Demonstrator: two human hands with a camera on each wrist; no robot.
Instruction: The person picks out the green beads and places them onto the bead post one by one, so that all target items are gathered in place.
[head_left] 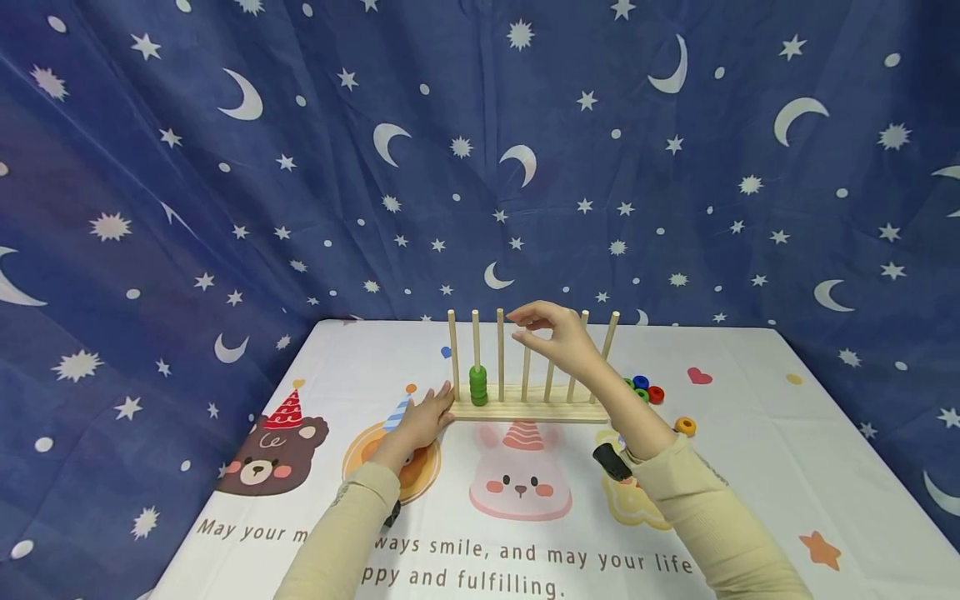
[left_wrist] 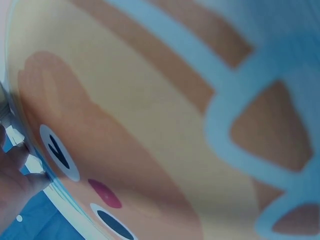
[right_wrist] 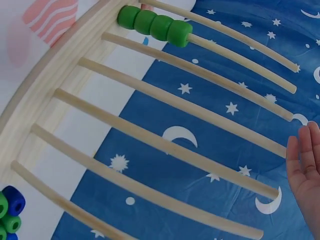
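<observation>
A wooden peg rack (head_left: 528, 413) with several upright pegs stands toward the back of the table. Green beads (head_left: 478, 387) are stacked on its second peg from the left; the other pegs are bare. My left hand (head_left: 426, 419) rests at the rack's left end, fingers stretched against the base. Only part of the left hand (left_wrist: 20, 175) shows in its wrist view. Near the peg tops, my right hand (head_left: 558, 335) is raised, thumb and fingers apart with nothing between them. In the right wrist view, the right hand's fingers (right_wrist: 305, 155) are beside a peg tip.
Right of the rack lie loose beads, among them a blue bead (head_left: 641, 382), a red bead (head_left: 656, 395) and green ones. A yellow-orange bead (head_left: 685, 426) sits apart, nearer the front. A white printed cloth (head_left: 750, 467) covers the table; a blue starry curtain (head_left: 480, 167) hangs behind.
</observation>
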